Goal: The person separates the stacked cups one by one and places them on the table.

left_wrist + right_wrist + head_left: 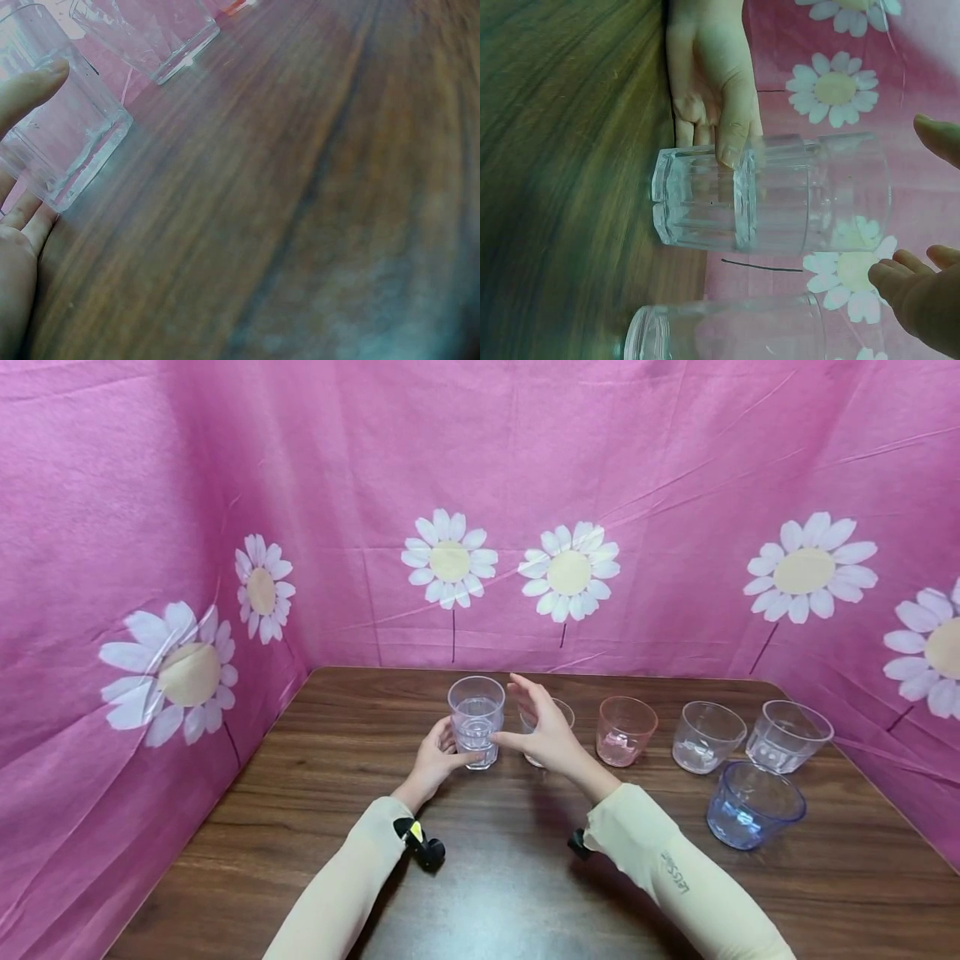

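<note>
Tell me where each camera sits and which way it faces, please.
Head: above, looking forward and down at the table; both hands and sleeves show.
Left wrist: low by the left hand, facing the stacked clear cups.
Right wrist: rolled sideways, facing the stacked clear cups; right hand fingertips show.
All share that stack.

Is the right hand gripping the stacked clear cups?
No, the right hand is open beside the stacked clear cups, its fingers straight and apart from them, while the left hand holds the stack.
</note>
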The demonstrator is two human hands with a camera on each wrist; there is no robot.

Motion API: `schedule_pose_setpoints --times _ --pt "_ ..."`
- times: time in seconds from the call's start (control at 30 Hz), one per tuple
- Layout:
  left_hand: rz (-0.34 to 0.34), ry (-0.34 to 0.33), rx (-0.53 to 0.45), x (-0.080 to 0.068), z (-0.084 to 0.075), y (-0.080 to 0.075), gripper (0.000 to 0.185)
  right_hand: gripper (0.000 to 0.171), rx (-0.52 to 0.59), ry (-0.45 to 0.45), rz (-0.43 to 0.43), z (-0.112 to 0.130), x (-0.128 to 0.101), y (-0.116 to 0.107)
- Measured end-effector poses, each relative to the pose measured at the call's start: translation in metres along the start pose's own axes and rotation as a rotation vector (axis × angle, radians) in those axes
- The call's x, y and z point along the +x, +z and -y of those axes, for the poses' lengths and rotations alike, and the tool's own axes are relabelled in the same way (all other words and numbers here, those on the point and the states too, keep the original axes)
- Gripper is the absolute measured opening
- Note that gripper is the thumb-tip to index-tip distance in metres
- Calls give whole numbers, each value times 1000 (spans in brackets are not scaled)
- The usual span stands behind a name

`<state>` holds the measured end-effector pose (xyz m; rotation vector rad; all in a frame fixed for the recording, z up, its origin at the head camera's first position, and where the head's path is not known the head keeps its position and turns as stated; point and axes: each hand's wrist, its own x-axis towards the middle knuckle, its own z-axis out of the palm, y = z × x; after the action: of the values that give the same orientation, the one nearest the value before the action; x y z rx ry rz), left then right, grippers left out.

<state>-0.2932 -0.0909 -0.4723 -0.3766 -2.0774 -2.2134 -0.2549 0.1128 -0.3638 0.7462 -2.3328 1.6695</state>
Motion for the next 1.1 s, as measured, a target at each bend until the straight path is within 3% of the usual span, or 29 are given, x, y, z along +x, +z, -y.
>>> schedule_pose_setpoints --times 0.23,0.57,0.8,1.1 --pt "4 15 4 -2 -1 0 72 94 65 30 -13 -6 14 15" --pt "2 8 -20 -3 -4 1 70 97 221 168 -38 -13 28 27" --pt "10 13 -20 -2 -3 1 70 95 246 230 -8 -20 32 29" --pt "6 1 -10 0 -1 -1 73 92 216 225 -3 -20 35 29"
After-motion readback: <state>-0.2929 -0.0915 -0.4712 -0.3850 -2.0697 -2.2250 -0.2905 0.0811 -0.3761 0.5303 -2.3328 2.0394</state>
